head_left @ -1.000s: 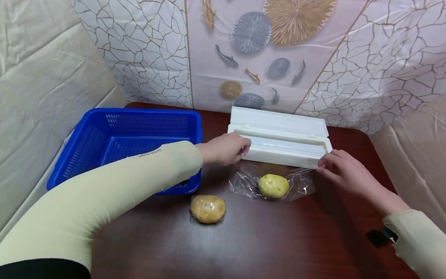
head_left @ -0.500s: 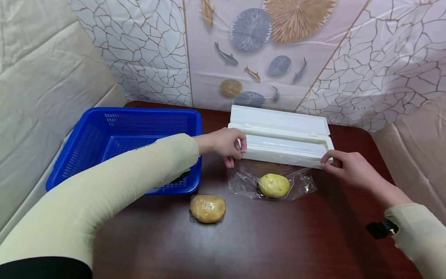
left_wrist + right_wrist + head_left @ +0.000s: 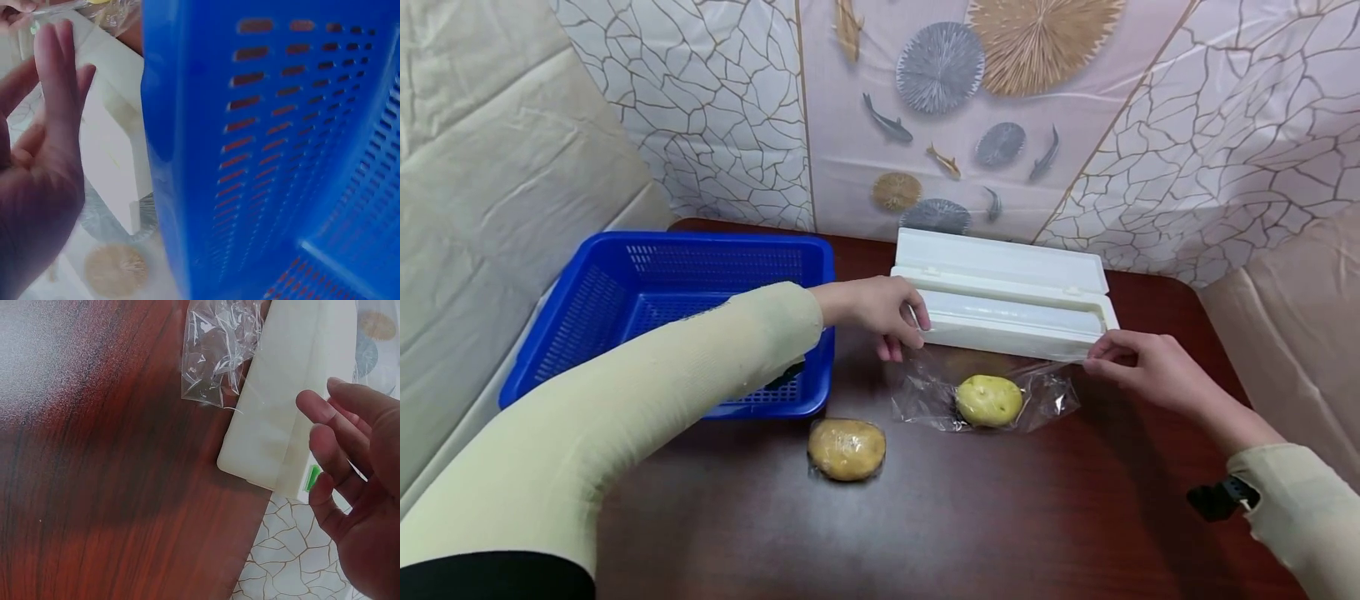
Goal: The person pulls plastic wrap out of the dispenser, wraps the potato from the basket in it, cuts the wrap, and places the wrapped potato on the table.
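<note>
A long white cling film box lies with its lid up, and a roll of film shows inside. Clear cling film spreads from its front edge onto the table, beneath a peeled-looking yellow potato. At the box's left front corner, my left hand pinches the film's edge between thumb and finger. My right hand pinches at the right front corner, fingers curled; the thin film there is barely visible. Close to the left hand in the left wrist view is the blue basket. The right wrist view shows the box's end.
A brown potato wrapped in film sits on the dark table, left of the yellow one. The blue plastic basket stands at the left under my left forearm. A patterned wall cover rises behind the table.
My left hand has shifted slightly left and down along the box's corner, its fingers spreading a little. The right hand has barely moved. Potatoes, box and basket stay in place.
</note>
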Motion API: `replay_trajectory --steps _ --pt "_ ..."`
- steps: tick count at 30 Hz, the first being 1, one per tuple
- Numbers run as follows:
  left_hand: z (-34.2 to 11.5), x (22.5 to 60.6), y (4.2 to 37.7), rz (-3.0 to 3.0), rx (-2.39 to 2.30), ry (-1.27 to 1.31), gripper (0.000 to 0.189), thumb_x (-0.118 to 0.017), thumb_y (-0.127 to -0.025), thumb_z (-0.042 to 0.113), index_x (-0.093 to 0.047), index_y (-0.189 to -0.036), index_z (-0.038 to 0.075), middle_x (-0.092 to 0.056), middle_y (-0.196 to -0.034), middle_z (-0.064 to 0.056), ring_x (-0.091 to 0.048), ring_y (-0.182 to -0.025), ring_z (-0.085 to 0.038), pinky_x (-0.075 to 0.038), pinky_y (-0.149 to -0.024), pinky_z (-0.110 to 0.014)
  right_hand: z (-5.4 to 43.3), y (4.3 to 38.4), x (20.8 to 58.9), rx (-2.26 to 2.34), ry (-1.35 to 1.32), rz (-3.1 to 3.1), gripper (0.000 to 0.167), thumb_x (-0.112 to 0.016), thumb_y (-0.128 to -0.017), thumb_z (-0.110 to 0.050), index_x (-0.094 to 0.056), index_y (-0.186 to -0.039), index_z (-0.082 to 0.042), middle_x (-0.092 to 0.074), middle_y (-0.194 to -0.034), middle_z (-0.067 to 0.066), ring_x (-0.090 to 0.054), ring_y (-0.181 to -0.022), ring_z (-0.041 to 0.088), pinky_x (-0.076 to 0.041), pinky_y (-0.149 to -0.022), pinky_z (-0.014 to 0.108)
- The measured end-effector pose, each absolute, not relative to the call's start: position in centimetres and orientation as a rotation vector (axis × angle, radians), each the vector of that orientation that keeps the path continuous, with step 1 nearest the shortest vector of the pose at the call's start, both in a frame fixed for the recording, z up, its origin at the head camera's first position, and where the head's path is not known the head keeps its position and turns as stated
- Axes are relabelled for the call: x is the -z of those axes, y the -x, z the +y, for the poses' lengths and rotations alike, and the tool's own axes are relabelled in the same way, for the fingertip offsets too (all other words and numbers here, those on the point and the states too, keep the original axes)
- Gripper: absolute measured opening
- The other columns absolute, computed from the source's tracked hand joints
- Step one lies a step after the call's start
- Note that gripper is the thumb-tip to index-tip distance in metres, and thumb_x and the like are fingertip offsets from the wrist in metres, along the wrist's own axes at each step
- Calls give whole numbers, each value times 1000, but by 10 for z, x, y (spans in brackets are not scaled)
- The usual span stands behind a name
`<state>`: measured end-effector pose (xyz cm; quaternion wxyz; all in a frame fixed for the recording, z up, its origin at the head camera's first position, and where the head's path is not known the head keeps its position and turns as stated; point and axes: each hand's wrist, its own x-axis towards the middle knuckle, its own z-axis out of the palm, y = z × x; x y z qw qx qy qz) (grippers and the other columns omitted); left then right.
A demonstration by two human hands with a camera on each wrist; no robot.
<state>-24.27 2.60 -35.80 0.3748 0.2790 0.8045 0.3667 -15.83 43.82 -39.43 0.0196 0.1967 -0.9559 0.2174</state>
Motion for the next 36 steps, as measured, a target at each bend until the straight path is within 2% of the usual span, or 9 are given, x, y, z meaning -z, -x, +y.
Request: replay_trajectory --steps 4,8,10,14,21,25,31,36 --pt "35 359 236 2369 -580 -957 45 -83 -94 33 -72 -127 4 -78 -113 -6 -73 -93 -16 -59 -84 -31 437 158 394 -733 -575 -2995 13 -84 -92 -8 -74 -92 -17 -76 -80 -2 -65 -65 2 -50 -60 17" --pt "53 359 220 2582 -198 -1082 68 -83 -87 60 -67 -130 10 -73 -117 -3 -67 -112 -21 -57 -90 -42 435 157 393 -771 -556 -3011 10 -82 -93 -9 -75 -94 -15 -77 -82 2 -67 -63 6 -51 -58 19" --pt "61 361 213 2650 -72 -1101 73 -81 -84 67 -65 -128 11 -72 -113 -2 -66 -112 -23 -57 -89 -45 435 157 393 -782 -546 -3014 10 -82 -94 -9 -74 -95 -15 -77 -83 4 -69 -63 9 -52 -58 19" --pt "73 368 206 2730 56 -1122 68 -80 -84 70 -65 -117 12 -72 -105 -2 -67 -107 -22 -55 -88 -42 434 157 393 -780 -530 -3008 10 -83 -93 -9 -74 -96 -14 -78 -84 1 -70 -64 12 -53 -58 20" --pt "88 374 200 2778 272 -1120 74 -70 -80 85 -70 -111 18 -74 -109 2 -65 -104 -19 -51 -88 -39 435 152 393 -756 -556 -2972 12 -84 -92 -10 -75 -98 -15 -77 -84 -4 -69 -64 9 -50 -61 17" --pt "99 378 196 2774 323 -1045 83 -60 -78 94 -69 -113 20 -74 -109 4 -67 -101 -18 -50 -86 -39 436 150 393 -757 -565 -2945 14 -85 -91 -10 -75 -98 -16 -77 -84 -6 -68 -64 8 -49 -64 15" --pt "108 382 191 2749 434 -958 100 -45 -77 103 -67 -123 17 -73 -105 3 -67 -88 -17 -48 -74 -36 435 148 393 -740 -560 -2952 14 -86 -91 -12 -75 -97 -16 -76 -84 -7 -67 -65 7 -48 -64 15" --pt "115 381 187 2727 511 -970 90 -47 -74 104 -72 -104 22 -71 -99 6 -62 -80 -15 -42 -67 -36 434 147 393 -707 -560 -2955 13 -86 -91 -14 -74 -96 -17 -75 -83 -8 -65 -66 3 -48 -64 15"
